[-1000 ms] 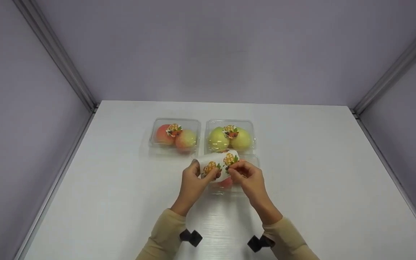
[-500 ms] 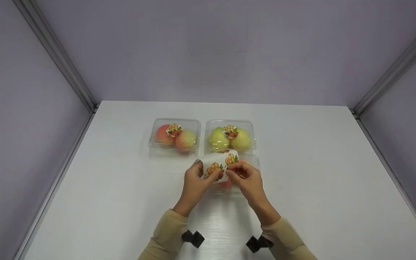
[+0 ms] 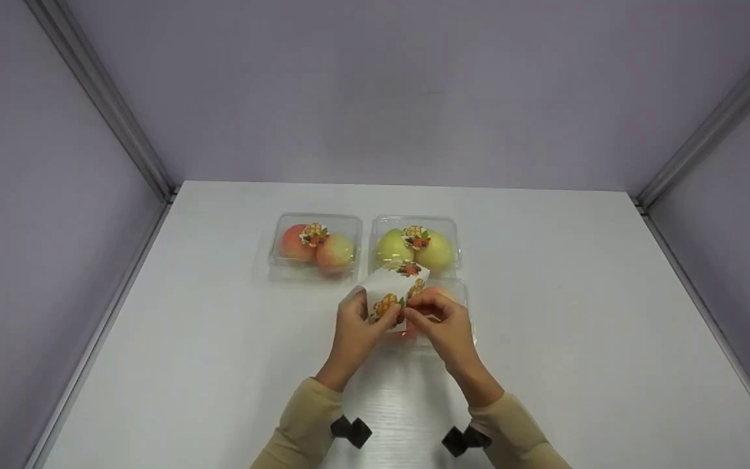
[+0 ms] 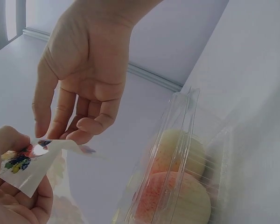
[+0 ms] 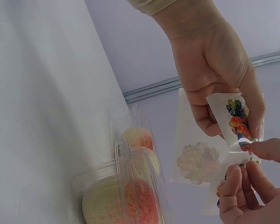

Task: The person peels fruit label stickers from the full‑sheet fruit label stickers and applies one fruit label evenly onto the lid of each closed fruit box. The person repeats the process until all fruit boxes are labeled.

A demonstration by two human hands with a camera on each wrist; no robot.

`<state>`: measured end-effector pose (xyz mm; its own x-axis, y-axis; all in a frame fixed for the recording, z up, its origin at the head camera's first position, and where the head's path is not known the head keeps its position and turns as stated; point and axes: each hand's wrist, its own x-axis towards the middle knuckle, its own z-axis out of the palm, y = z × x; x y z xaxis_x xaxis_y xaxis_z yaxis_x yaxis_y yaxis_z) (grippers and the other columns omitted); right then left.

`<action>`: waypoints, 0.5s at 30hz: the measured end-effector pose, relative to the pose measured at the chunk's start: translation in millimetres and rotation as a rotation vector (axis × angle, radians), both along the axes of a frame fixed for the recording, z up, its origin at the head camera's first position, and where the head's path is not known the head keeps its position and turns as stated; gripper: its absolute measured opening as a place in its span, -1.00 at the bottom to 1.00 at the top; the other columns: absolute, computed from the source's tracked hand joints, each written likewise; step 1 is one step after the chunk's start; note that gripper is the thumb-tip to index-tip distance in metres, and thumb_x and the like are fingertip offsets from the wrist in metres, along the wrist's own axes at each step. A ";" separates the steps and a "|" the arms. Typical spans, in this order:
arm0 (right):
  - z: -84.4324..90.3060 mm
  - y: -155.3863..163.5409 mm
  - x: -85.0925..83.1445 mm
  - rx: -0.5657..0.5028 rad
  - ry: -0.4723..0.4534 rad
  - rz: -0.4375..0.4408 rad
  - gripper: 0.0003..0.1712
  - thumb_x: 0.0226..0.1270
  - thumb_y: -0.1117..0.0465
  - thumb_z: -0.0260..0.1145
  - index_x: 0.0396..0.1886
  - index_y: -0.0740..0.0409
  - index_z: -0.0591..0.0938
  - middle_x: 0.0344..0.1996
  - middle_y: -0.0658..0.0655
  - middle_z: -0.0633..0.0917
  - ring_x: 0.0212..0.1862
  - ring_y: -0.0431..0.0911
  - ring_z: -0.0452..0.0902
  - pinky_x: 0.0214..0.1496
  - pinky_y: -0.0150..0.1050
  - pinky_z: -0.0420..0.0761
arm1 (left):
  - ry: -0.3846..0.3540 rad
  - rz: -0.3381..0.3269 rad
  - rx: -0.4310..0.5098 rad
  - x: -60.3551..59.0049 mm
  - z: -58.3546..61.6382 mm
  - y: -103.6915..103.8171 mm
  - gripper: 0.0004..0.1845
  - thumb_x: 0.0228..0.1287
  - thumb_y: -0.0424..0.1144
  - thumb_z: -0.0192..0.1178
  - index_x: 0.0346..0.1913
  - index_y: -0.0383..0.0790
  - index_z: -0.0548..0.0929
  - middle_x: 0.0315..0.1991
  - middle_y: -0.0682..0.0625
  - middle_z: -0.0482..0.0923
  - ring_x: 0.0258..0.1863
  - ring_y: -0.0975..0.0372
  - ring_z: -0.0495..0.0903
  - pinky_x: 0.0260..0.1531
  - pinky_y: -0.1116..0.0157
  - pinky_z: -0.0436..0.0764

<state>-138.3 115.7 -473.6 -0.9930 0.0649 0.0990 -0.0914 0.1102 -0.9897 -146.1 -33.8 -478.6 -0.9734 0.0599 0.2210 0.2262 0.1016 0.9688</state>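
Note:
A white sheet of fruit stickers (image 3: 383,284) is held bent over the nearest clear box (image 3: 458,293), whose pinkish fruit is partly covered by hands and sheet. My left hand (image 3: 354,333) grips the sheet's left side, thumb on top; this left hand (image 5: 210,60) enters from above in the right wrist view. My right hand (image 3: 448,329) pinches the sheet's right edge beside a printed sticker between thumb and forefinger. The left wrist view has that right hand (image 4: 88,70) with its other fingers loosely curled. Whether a sticker has lifted off the backing is hard to tell.
Behind the hands stand two more lidded clear boxes, one with peach-like fruit (image 3: 334,253) and one with yellow-green fruit (image 3: 435,251). Each lid bears a fruit sticker. The white table (image 3: 577,312) meets grey-lilac walls (image 3: 388,91) at the back and sides.
The sheet has bent and tilted, so more of its upper part with a reddish sticker shows. My left hand has shifted slightly right and the right hand slightly left. The boxes stay put.

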 end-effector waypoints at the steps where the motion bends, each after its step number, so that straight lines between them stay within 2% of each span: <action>1: 0.1 -0.1 0.1 0.000 -0.001 -0.001 -0.80 0.15 0.40 0.38 -0.25 0.47 0.64 -0.29 0.02 0.63 -0.32 -0.35 0.59 -0.20 -0.47 0.61 | -0.002 -0.004 -0.001 0.2 -0.5 0.3 -0.65 0.20 -0.27 0.31 -0.05 -0.46 0.57 -0.15 -0.28 0.64 -0.21 0.23 0.64 -0.23 0.46 0.62; 8: 1.3 -0.6 0.4 -0.014 -0.020 -0.005 -0.81 0.15 0.43 0.37 -0.25 0.47 0.66 -0.31 0.14 0.69 -0.34 -0.33 0.59 -0.23 -0.49 0.60 | -0.022 -0.017 -0.020 1.5 -3.3 1.2 -0.61 0.24 -0.23 0.28 0.04 -0.42 0.54 -0.07 -0.26 0.65 -0.09 0.11 0.65 -0.13 0.40 0.64; 15: 1.1 -0.2 0.1 -0.021 -0.028 -0.012 -0.81 0.14 0.44 0.37 -0.26 0.49 0.66 -0.37 0.05 0.69 -0.35 -0.33 0.60 -0.22 -0.48 0.59 | -0.024 -0.016 -0.029 2.3 -3.4 1.3 -0.57 0.24 -0.24 0.28 0.06 -0.46 0.50 -0.07 -0.27 0.62 -0.08 0.08 0.64 -0.11 0.34 0.64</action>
